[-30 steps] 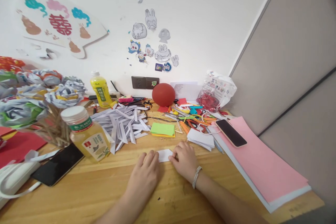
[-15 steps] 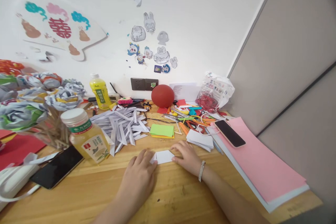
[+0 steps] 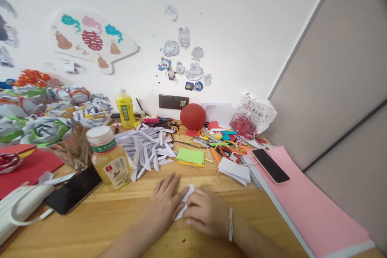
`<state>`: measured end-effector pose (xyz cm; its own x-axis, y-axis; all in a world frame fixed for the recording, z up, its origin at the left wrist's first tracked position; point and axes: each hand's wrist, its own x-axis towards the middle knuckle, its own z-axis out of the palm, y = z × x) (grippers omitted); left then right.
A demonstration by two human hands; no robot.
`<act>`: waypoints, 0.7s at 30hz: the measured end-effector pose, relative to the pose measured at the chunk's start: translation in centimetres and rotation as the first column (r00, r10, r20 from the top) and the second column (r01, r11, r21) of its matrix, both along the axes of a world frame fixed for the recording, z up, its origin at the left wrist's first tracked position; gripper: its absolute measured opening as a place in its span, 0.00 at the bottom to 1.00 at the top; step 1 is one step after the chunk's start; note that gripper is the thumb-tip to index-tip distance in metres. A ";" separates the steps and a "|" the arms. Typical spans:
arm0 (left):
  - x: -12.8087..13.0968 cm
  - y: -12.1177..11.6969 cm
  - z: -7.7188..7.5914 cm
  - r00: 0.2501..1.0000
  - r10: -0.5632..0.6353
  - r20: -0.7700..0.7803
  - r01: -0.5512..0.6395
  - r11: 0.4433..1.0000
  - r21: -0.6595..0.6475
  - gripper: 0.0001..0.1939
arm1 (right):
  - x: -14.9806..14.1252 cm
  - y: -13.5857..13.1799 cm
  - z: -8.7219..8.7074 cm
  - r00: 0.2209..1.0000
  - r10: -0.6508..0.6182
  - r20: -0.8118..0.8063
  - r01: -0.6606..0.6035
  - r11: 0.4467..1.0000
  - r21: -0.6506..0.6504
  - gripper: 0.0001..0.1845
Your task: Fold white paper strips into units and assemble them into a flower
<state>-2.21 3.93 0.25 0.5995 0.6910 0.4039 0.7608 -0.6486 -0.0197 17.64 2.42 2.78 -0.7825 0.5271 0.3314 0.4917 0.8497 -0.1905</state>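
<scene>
white wall (image 3: pixel 242 28), paper cutouts (image 3: pixel 184 37) stuck on | grey panel (image 3: pixel 338 72) at right | dark socket (image 3: pixel 166 101) | wooden table (image 3: pixel 78 229)

From the paper (image 3: pixel 190 190), a bottle (image 3: pixel 112 165) stands at ten o'clock. A phone (image 3: pixel 271 165) lies on sheets (image 3: pixel 320 213) at two o'clock.

2 hands (image 3: pixel 164 202) (image 3: pixel 208 211), 2 btls (image 3: pixel 111 165) (image 3: pixel 125 109), 2 phs (image 3: pixel 270 165) (image 3: pixel 75 189)

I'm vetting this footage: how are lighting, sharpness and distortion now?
Head view: soft, fairly even light, no harsh shadows; head view: the right hand looks slightly soft, and print on the white sheet by the wall is unreadable; head view: dark top-right corner, pink paper seemingly stretched by the wide lens.
</scene>
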 end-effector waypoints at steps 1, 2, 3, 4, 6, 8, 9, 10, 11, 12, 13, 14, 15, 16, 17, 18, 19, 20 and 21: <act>-0.1 0.2 -0.1 1.000 -0.017 -0.008 0.017 1.000 -0.005 0.21 | 0.3 0.3 0.1 0.998 -0.045 -0.048 0.044 0.999 -0.012 0.08; -0.2 0.3 -0.1 1.000 -0.023 -0.013 0.023 1.000 -0.016 0.25 | 0.7 0.6 0.2 0.992 -0.091 -0.088 0.089 0.996 -0.028 0.09; -0.3 0.5 0.0 1.000 -0.019 -0.017 0.019 0.999 -0.026 0.28 | 1.2 1.0 0.3 0.986 -0.126 -0.110 0.122 0.992 -0.038 0.10; -0.4 0.7 0.2 1.000 -0.005 -0.017 0.005 1.000 -0.030 0.32 | 1.7 1.4 0.3 0.984 -0.148 -0.103 0.144 0.989 -0.042 0.11; -0.7 1.1 0.5 0.999 0.039 -0.005 -0.039 0.999 -0.009 0.34 | 2.5 2.0 0.3 0.990 -0.135 -0.029 0.134 0.990 -0.035 0.12; -1.1 1.6 0.7 0.997 0.077 0.028 -0.078 0.996 0.037 0.32 | 2.7 2.3 0.1 0.987 -0.150 0.051 0.151 0.988 -0.013 0.09; -1.2 1.7 0.9 0.995 0.083 0.049 -0.086 0.995 0.059 0.29 | 2.6 2.3 0.0 0.980 -0.181 0.082 0.181 0.983 0.007 0.08; -1.4 1.9 1.1 0.995 0.073 0.066 -0.078 0.994 0.075 0.26 | 2.5 2.3 -0.1 0.969 -0.223 0.109 0.221 0.975 0.033 0.07; -1.5 1.9 1.2 0.996 0.046 0.072 -0.052 0.996 0.078 0.23 | 2.3 2.3 -0.2 0.956 -0.261 0.132 0.255 0.965 0.062 0.08; -1.6 1.9 1.4 0.998 0.008 0.063 -0.012 0.997 0.070 0.17 | 2.1 2.3 -0.2 0.945 -0.290 0.153 0.279 0.956 0.090 0.08; -1.5 1.8 1.6 0.998 -0.033 0.044 0.031 0.998 0.053 0.12 | 2.0 2.4 -0.2 0.936 -0.308 0.168 0.292 0.950 0.112 0.09; -1.4 1.7 1.7 0.997 -0.067 0.025 0.066 0.997 0.031 0.08 | 2.0 2.4 -0.2 0.932 -0.317 0.175 0.297 0.946 0.131 0.09; -1.3 1.6 1.8 0.996 -0.092 0.010 0.092 0.996 0.012 0.06 | 2.0 2.4 -0.2 0.932 -0.318 0.175 0.295 0.944 0.148 0.08; -1.1 1.4 1.9 0.994 -0.105 0.004 0.105 0.994 -0.002 0.07 | 2.1 2.5 -0.1 0.933 -0.316 0.170 0.290 0.943 0.165 0.07; -1.0 1.3 1.9 0.994 -0.112 0.011 0.112 0.994 -0.008 0.08 | 2.1 2.5 -0.1 0.935 -0.317 0.159 0.288 0.940 0.185 0.06; -0.8 1.2 1.8 0.993 -0.116 0.028 0.116 0.993 -0.008 0.08 | 2.2 2.5 -0.2 0.936 -0.322 0.140 0.290 0.935 0.205 0.06; -0.7 1.2 1.7 0.991 -0.126 0.049 0.126 0.992 -0.006 0.09 | 2.3 2.5 -0.2 0.937 -0.329 0.117 0.298 0.928 0.224 0.06; -0.6 1.3 1.6 0.988 -0.139 0.071 0.140 0.990 -0.002 0.09 | 2.3 2.6 -0.3 0.937 -0.337 0.091 0.308 0.921 0.239 0.06; -0.6 1.3 1.4 0.984 -0.155 0.091 0.155 0.988 0.004 0.09 | 2.3 2.6 -0.4 0.937 -0.344 0.066 0.318 0.915 0.249 0.06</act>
<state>-2.82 5.26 1.62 0.6604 0.5941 0.4593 0.6499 -0.7586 0.0470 19.96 4.98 2.34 -0.6137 0.6806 0.4002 0.7586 0.6487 0.0601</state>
